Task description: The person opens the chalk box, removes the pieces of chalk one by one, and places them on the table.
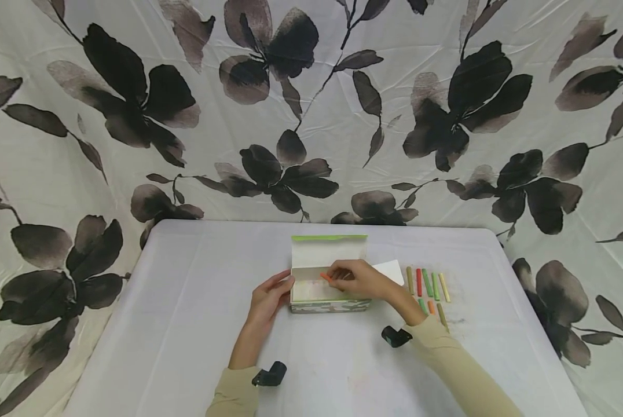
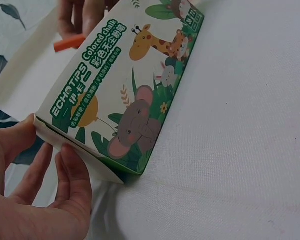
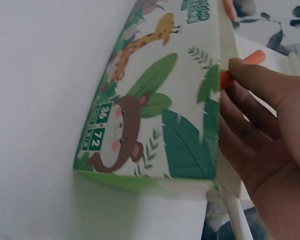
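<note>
An open cardboard box of colored chalk [image 1: 329, 307], printed with an elephant [image 2: 135, 125], a giraffe and leaves, stands on the table with its lid [image 1: 328, 252] raised at the back. At its left end my left hand [image 1: 267, 298] grips the corner, fingertips [image 2: 72, 162] against the end panel. Over the opening, my right hand [image 1: 358, 279] pinches an orange chalk stick [image 1: 325, 277] between thumb and fingers. That stick shows above the box's rim in the right wrist view. Part of the box's inside is hidden behind the right hand.
Right of the box lie several chalk sticks in two rows, among them a red stick [image 1: 418, 282] and a yellow stick [image 1: 444, 288]. A white flap or card [image 1: 391, 270] shows behind the right wrist. A flowered cloth [image 1: 285, 116] hangs behind the white table [image 1: 186, 324].
</note>
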The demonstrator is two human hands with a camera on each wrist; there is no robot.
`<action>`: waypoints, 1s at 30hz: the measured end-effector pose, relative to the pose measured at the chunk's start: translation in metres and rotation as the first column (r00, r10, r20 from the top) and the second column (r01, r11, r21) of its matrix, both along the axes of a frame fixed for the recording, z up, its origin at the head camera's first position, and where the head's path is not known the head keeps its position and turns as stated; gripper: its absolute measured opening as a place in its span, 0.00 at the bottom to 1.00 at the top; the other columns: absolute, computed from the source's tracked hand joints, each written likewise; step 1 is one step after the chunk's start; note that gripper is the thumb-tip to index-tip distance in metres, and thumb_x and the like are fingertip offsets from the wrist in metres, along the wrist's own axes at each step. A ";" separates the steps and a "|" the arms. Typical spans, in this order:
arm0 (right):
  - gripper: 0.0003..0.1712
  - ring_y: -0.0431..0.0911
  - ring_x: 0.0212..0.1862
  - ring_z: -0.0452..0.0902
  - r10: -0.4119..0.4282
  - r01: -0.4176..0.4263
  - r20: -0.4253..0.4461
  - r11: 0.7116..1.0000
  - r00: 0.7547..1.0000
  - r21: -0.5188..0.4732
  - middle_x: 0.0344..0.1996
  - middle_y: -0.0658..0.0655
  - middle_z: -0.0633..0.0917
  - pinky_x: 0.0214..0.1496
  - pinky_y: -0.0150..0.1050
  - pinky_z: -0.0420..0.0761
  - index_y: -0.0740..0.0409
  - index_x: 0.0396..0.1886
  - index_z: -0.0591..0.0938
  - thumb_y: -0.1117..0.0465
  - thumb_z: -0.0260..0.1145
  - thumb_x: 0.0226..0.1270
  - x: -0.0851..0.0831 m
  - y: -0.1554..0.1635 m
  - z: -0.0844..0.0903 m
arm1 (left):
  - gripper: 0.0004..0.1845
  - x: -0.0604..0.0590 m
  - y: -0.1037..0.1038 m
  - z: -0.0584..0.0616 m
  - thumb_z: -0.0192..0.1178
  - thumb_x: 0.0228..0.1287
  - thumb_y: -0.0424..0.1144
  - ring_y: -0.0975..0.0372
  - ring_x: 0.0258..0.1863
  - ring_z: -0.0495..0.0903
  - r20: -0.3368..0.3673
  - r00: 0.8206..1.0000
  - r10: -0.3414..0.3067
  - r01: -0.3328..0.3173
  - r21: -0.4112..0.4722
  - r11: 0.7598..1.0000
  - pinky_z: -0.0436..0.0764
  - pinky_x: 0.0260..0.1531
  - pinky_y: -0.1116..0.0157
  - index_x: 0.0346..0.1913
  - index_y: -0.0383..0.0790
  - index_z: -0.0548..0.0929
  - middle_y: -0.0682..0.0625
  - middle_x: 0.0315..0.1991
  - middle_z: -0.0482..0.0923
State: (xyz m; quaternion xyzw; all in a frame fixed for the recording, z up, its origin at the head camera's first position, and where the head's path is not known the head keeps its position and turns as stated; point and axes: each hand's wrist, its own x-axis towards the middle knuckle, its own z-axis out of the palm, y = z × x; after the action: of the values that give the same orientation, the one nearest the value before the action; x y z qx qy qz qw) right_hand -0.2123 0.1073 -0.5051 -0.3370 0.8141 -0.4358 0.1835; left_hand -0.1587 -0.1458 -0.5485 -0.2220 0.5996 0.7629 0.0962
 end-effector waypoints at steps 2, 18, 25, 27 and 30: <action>0.11 0.45 0.43 0.84 -0.030 0.031 0.021 0.999 0.999 -0.031 0.41 0.56 0.87 0.48 0.37 0.85 0.65 0.51 0.84 0.67 0.69 0.72 0.001 0.005 0.005 | 0.22 0.000 0.000 0.000 0.69 0.68 0.36 0.60 0.39 0.82 -0.001 1.000 -0.004 0.004 -0.005 1.000 0.80 0.34 0.72 0.63 0.35 0.82 0.46 0.45 0.84; 0.16 0.49 0.47 0.84 -0.234 0.246 0.096 0.961 0.967 -0.130 0.43 0.57 0.87 0.52 0.39 0.83 0.63 0.55 0.83 0.64 0.72 0.70 0.012 0.051 0.027 | 0.25 0.001 -0.001 0.000 0.69 0.69 0.38 0.63 0.38 0.81 -0.004 1.000 -0.030 0.030 -0.015 0.999 0.81 0.39 0.71 0.65 0.34 0.80 0.45 0.47 0.84; 0.17 0.49 0.48 0.84 -0.290 0.310 0.146 0.940 0.946 -0.142 0.45 0.59 0.86 0.52 0.38 0.84 0.63 0.56 0.82 0.63 0.71 0.70 0.019 0.073 0.031 | 0.23 0.000 0.000 -0.001 0.69 0.69 0.38 0.59 0.41 0.82 -0.005 1.000 -0.015 0.015 -0.017 1.000 0.81 0.38 0.72 0.64 0.34 0.81 0.40 0.51 0.83; 0.17 0.49 0.48 0.84 -0.303 0.324 0.150 0.936 0.941 -0.140 0.45 0.59 0.86 0.52 0.38 0.84 0.63 0.56 0.82 0.63 0.71 0.70 0.021 0.079 0.032 | 0.23 0.000 0.000 -0.001 0.69 0.69 0.37 0.58 0.41 0.82 -0.001 1.000 -0.014 0.014 -0.018 1.000 0.81 0.38 0.72 0.64 0.35 0.82 0.41 0.51 0.84; 0.17 0.48 0.47 0.85 -0.327 0.344 0.139 0.931 0.935 -0.126 0.44 0.58 0.86 0.50 0.37 0.84 0.62 0.55 0.83 0.62 0.72 0.70 0.024 0.087 0.034 | 0.23 -0.001 0.000 -0.002 0.69 0.69 0.37 0.57 0.42 0.82 0.003 1.000 -0.018 0.019 -0.022 1.000 0.81 0.38 0.72 0.64 0.36 0.82 0.43 0.49 0.84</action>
State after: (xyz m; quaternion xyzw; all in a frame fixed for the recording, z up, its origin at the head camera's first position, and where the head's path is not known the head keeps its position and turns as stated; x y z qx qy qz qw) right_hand -0.1887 0.1942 -0.4714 -0.1797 0.8131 -0.5388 0.1278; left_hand -0.1595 -0.1456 -0.5504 -0.2186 0.6100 0.7549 0.1017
